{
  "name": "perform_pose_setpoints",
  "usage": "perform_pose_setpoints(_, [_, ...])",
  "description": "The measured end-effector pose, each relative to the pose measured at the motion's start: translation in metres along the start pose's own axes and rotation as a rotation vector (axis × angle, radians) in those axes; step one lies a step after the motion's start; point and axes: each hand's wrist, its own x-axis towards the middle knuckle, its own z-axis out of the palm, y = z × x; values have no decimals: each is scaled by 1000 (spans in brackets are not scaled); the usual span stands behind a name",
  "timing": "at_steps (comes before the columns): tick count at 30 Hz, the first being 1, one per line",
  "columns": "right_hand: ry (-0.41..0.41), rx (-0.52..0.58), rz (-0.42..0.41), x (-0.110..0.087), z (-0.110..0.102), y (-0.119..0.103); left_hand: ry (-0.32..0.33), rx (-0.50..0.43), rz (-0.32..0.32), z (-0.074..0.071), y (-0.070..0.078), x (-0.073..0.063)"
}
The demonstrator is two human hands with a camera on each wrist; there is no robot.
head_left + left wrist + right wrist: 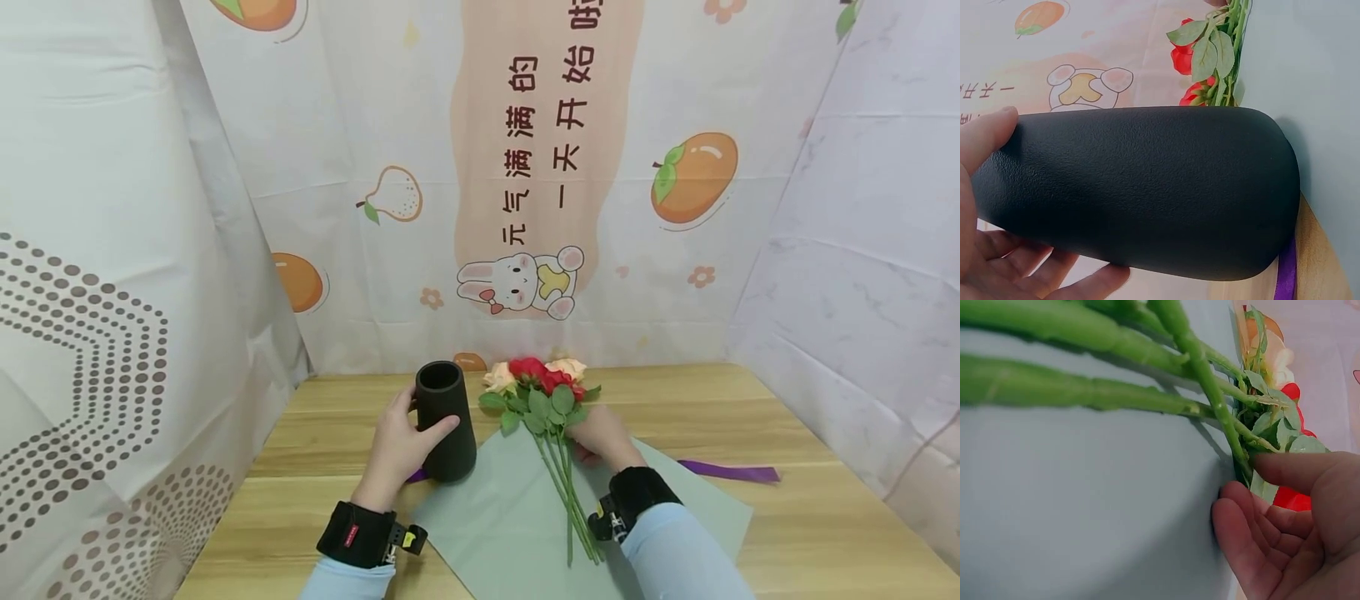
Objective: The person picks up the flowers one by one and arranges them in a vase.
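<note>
My left hand [400, 446] grips a black vase [447, 425] that tapers toward its open top. The thumb lies across the front and the fingers go behind. In the left wrist view, the vase [1141, 190] fills the middle, with fingertips along its lower side. A bunch of red and peach roses [542, 379] with long green stems [567, 500] lies on a sheet of grey-green paper [510, 508]. Beside the upper stems is my right hand [602, 435]. In the right wrist view, its thumb [1285, 470] is right at the stems and leaves, apart from the loosely bent fingers.
A purple ribbon [731, 472] lies on the wooden table [330, 433] to the right, partly under the paper. More purple ribbon [417, 476] shows beside the vase's base. Printed cloth [360, 275] hangs behind the table and at both sides.
</note>
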Motion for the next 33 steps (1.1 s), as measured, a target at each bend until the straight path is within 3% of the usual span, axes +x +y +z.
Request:
perform_pose_setpoints(20, [-59, -64, -11, 3, 1, -2, 6, 9, 14, 0, -1, 1])
perform_pose_setpoints(24, [-90, 37, 31, 1, 0, -1, 3, 3, 18, 0, -1, 1])
perform_pose_setpoints(29, [-159, 258, 102, -6, -7, 1, 7, 3, 22, 0, -2, -1])
perform_pose_setpoints(33, [-213, 347, 117, -9, -18, 2, 8, -5, 27, 0, -2, -1])
